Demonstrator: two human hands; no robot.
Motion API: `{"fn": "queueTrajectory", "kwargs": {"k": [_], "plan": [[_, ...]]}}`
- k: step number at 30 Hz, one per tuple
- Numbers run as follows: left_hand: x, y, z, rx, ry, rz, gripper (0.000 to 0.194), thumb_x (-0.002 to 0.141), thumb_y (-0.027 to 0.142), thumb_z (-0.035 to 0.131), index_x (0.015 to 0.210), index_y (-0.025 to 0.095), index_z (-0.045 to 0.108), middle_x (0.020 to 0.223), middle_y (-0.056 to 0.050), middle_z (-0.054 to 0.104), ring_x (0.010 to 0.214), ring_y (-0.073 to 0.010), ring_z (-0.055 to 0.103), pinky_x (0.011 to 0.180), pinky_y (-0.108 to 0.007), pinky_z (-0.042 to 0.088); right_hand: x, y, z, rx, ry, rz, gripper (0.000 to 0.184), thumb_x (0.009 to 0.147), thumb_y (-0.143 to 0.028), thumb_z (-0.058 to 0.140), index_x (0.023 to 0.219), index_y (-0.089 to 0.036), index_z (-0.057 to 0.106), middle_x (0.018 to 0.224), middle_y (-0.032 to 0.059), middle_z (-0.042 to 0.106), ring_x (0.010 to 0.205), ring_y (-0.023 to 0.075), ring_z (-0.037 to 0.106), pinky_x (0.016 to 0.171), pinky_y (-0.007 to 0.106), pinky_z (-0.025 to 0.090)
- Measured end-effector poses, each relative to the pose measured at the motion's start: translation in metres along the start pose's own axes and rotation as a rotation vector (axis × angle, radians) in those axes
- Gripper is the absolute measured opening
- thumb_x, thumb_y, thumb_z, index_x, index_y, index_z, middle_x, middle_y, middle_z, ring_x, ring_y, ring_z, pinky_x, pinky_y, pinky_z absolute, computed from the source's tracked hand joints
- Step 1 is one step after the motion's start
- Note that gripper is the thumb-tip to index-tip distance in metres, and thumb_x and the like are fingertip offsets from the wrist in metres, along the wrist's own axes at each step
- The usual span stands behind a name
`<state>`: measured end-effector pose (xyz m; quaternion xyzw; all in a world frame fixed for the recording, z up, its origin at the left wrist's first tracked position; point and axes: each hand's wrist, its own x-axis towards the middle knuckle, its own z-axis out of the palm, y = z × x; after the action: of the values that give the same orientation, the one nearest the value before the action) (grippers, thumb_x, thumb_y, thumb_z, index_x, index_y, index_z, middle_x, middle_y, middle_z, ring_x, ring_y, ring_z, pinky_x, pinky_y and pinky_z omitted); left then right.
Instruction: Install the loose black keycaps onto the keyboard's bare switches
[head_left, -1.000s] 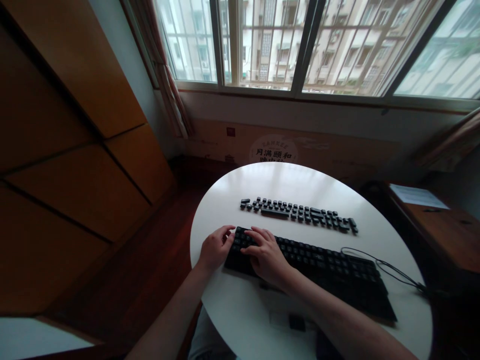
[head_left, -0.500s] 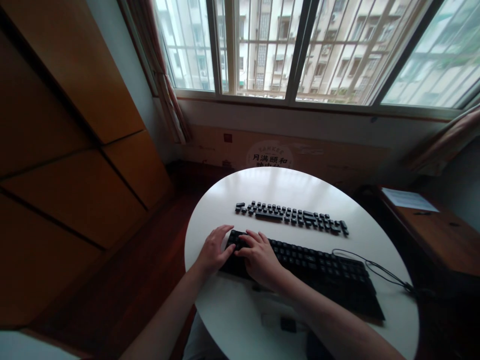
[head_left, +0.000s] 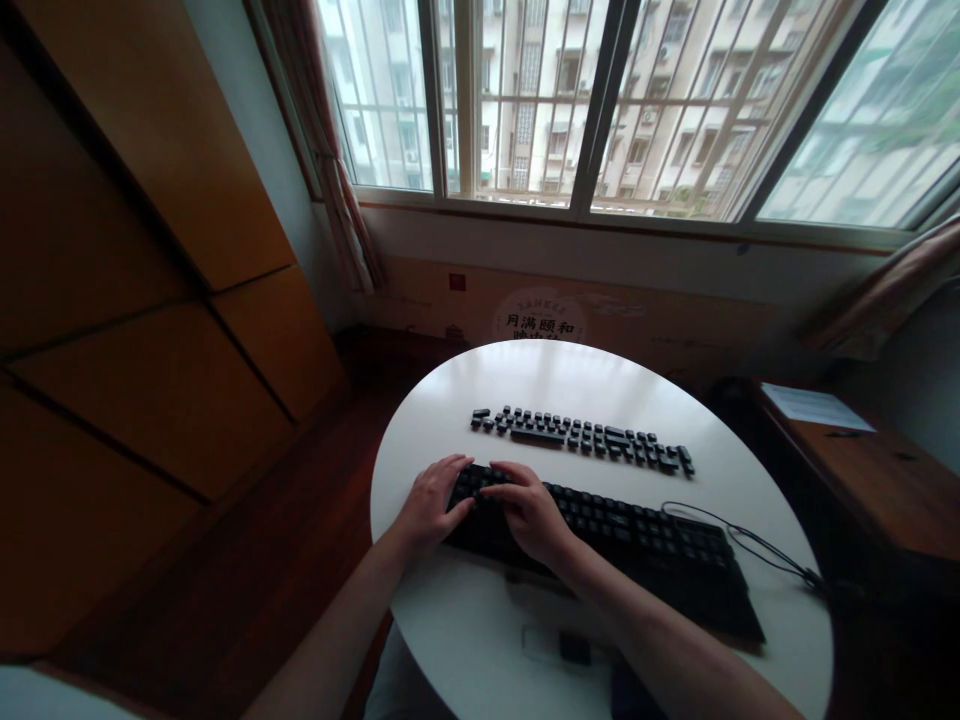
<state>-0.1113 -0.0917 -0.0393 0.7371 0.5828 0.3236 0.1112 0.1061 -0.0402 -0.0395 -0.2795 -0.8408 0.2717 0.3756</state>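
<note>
A black keyboard (head_left: 622,525) lies at a slant on the round white table (head_left: 570,375). My left hand (head_left: 429,503) rests over its left end, thumb on the keys and fingers stretched toward the back edge. Beside it, my right hand (head_left: 531,510) is above the left-hand keys, index finger extended and thumb apart from it. I cannot make out anything between its fingers. Behind the keyboard, loose black keycaps (head_left: 616,436) are laid out in rows, a long spacebar cap (head_left: 537,437) among them.
A looped black cable (head_left: 772,545) runs off the table's right side. Near the front edge lie a clear object I cannot identify and a small dark square (head_left: 575,648). A wooden desk (head_left: 885,480) with a paper sheet (head_left: 816,406) stands right; cabinets (head_left: 150,400) stand left.
My right hand has shifted slightly right, its index finger now straighter and farther from the thumb. My left hand stays at the keyboard's end. The view has tilted a little.
</note>
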Motion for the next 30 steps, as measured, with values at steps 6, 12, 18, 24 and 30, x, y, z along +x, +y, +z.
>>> {"fn": "queueTrajectory", "kwargs": {"k": [6, 12, 18, 24, 30], "plan": [[0.002, 0.0, 0.001, 0.023, -0.063, -0.026, 0.06, 0.082, 0.037, 0.066, 0.138, 0.023, 0.053, 0.143, -0.012, 0.053, 0.132, -0.0326, 0.047, 0.111, -0.05, 0.036, 0.004, -0.003, -0.004, 0.072, 0.072, 0.065, 0.053, 0.074, 0.002, 0.043, 0.105, -0.028, 0.074, 0.132, 0.0055, 0.06, 0.126, 0.0207, 0.053, 0.109, 0.042, 0.042], [0.003, -0.003, 0.002, -0.011, -0.067, -0.036, 0.057, 0.085, 0.039, 0.063, 0.139, 0.022, 0.052, 0.145, -0.013, 0.052, 0.133, -0.032, 0.046, 0.111, -0.05, 0.034, 0.031, -0.017, -0.035, -0.062, 0.116, -0.047, 0.046, 0.079, 0.0, 0.046, 0.1, -0.029, 0.076, 0.141, 0.0022, 0.054, 0.135, 0.0225, 0.044, 0.113, 0.047, 0.036], [0.003, -0.006, 0.002, -0.049, -0.03, -0.034, 0.053, 0.085, 0.033, 0.065, 0.136, 0.023, 0.055, 0.144, -0.012, 0.052, 0.133, -0.0312, 0.047, 0.111, -0.049, 0.036, 0.101, 0.006, -0.066, -0.413, 0.023, -0.042, 0.032, 0.086, -0.009, 0.055, 0.102, -0.027, 0.076, 0.127, 0.002, 0.066, 0.126, 0.0204, 0.051, 0.111, 0.038, 0.037], [0.002, -0.005, 0.002, -0.046, -0.017, -0.032, 0.055, 0.085, 0.038, 0.068, 0.136, 0.023, 0.054, 0.143, -0.012, 0.054, 0.132, -0.0313, 0.048, 0.111, -0.05, 0.037, 0.159, 0.066, -0.068, -0.568, -0.168, 0.219, 0.023, 0.082, -0.017, 0.064, 0.098, -0.025, 0.078, 0.105, 0.0043, 0.075, 0.104, 0.0241, 0.065, 0.096, 0.036, 0.047], [0.002, -0.007, 0.004, -0.035, 0.002, -0.014, 0.053, 0.086, 0.04, 0.067, 0.135, 0.023, 0.055, 0.141, -0.012, 0.055, 0.13, -0.0313, 0.05, 0.109, -0.05, 0.039, 0.186, 0.1, -0.056, -0.58, -0.346, 0.324, 0.014, 0.078, -0.025, 0.071, 0.09, -0.027, 0.079, 0.096, -0.0009, 0.077, 0.092, 0.0186, 0.07, 0.081, 0.025, 0.05]]}}
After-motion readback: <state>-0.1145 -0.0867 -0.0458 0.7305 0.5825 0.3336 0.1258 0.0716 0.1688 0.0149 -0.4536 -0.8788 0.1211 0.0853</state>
